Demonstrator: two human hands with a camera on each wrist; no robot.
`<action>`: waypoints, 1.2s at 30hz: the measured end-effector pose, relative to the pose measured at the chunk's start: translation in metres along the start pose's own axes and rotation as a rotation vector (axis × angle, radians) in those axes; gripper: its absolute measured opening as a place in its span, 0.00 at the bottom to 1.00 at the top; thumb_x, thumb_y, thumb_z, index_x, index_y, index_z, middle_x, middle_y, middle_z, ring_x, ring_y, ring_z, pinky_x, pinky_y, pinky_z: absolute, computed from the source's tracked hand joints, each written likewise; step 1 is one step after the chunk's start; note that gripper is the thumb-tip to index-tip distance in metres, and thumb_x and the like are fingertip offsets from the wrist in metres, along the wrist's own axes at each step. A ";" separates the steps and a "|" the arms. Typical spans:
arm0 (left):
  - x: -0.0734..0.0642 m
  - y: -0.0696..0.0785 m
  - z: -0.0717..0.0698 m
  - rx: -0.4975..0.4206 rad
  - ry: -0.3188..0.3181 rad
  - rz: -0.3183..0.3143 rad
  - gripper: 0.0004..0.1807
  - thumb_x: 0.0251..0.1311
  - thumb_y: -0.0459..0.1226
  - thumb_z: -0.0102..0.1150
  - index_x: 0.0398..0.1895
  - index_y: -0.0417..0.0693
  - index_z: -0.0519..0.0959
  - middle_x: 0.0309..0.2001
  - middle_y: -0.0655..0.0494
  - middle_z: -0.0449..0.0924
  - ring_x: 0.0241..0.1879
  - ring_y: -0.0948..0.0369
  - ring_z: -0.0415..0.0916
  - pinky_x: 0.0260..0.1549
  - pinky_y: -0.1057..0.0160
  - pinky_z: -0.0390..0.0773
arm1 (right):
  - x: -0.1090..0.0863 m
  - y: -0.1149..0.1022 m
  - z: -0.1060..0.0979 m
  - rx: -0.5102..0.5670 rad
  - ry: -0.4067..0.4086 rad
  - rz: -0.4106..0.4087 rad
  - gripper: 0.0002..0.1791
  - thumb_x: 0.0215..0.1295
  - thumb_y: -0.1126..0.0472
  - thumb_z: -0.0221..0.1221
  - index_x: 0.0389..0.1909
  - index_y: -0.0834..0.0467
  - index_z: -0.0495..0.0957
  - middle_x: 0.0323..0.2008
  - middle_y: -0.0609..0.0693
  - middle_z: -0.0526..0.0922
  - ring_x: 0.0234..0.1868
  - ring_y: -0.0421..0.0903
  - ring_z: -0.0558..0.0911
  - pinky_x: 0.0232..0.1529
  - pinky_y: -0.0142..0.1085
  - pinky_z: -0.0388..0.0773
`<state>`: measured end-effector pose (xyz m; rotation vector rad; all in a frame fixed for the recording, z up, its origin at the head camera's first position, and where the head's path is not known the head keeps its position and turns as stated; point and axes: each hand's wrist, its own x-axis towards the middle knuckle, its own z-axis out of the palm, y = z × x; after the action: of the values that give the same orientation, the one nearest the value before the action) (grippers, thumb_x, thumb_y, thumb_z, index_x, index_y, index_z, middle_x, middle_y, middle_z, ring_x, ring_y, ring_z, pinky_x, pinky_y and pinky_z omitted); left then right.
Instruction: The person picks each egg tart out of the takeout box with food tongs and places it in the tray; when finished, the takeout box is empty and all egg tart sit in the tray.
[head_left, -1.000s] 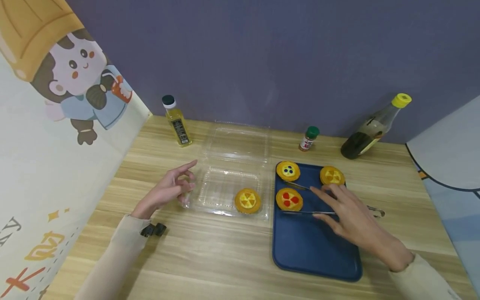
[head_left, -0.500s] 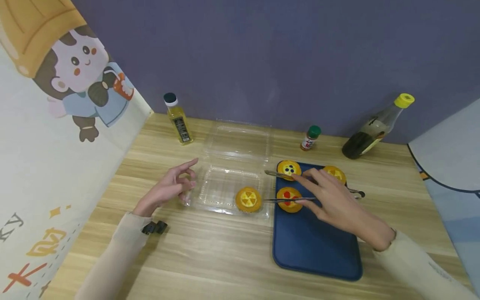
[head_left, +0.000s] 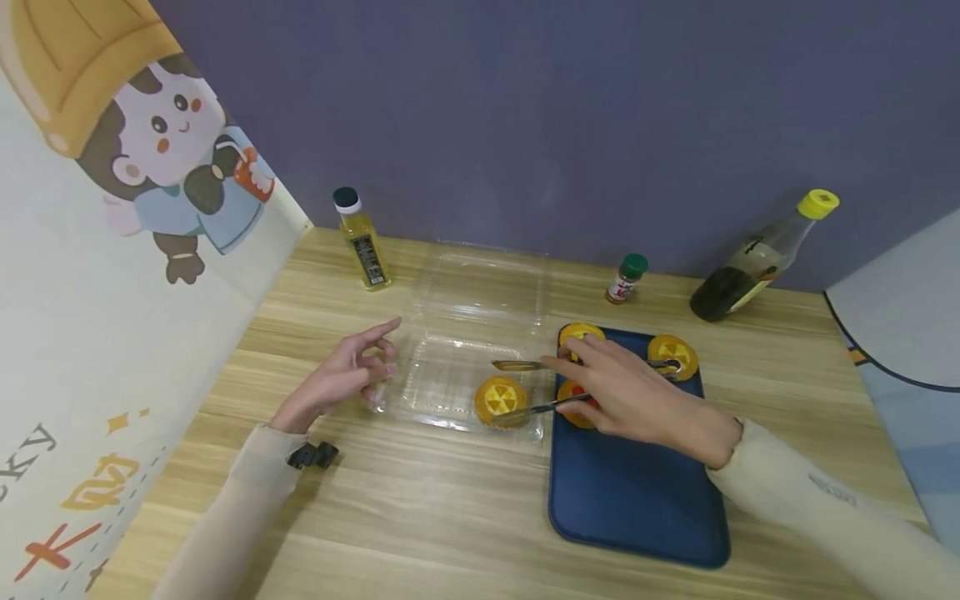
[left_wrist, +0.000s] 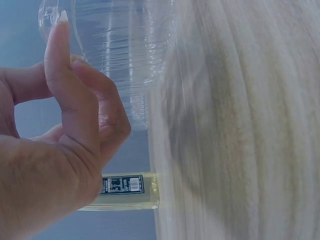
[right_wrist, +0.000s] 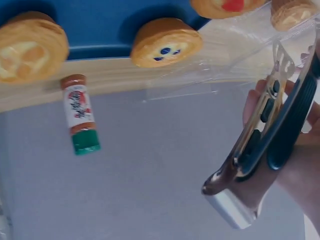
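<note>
My right hand (head_left: 622,387) holds metal tongs (head_left: 536,408) with dark grips. Their spread arms reach left, the tips on either side of a yellow-topped tart (head_left: 501,400) in a clear plastic container (head_left: 435,417). This container lies with its lid (head_left: 483,283) folded back. At its left edge, my left hand (head_left: 341,375) has one finger extended and the others loosely bent; a fingertip meets the rim in the left wrist view. The right hand partly hides a blueberry tart (head_left: 581,330) and a red-topped tart (head_left: 570,410) on the blue tray (head_left: 637,508).
Another yellow-topped tart (head_left: 673,354) sits at the tray's back right. Along the wall stand an oil bottle (head_left: 366,250), a green-capped spice jar (head_left: 625,281) and a dark sauce bottle (head_left: 738,271) with a yellow cap. The wooden table (head_left: 435,517) extends in front.
My right hand has moved left with the tongs, from over the red-topped tart on the tray to the tart in the container. The left hand has stayed in place.
</note>
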<state>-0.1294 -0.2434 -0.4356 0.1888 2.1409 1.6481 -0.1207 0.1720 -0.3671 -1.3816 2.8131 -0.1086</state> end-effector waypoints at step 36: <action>-0.001 0.001 0.001 0.004 0.004 -0.002 0.44 0.68 0.24 0.54 0.85 0.48 0.50 0.58 0.35 0.66 0.30 0.62 0.74 0.17 0.66 0.82 | 0.032 -0.008 0.013 -0.042 -0.005 0.021 0.36 0.64 0.46 0.72 0.69 0.56 0.77 0.56 0.56 0.78 0.49 0.50 0.77 0.40 0.41 0.82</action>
<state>-0.1285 -0.2422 -0.4349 0.1849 2.1464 1.6443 -0.1336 0.1411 -0.3791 -1.3585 2.8405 -0.0458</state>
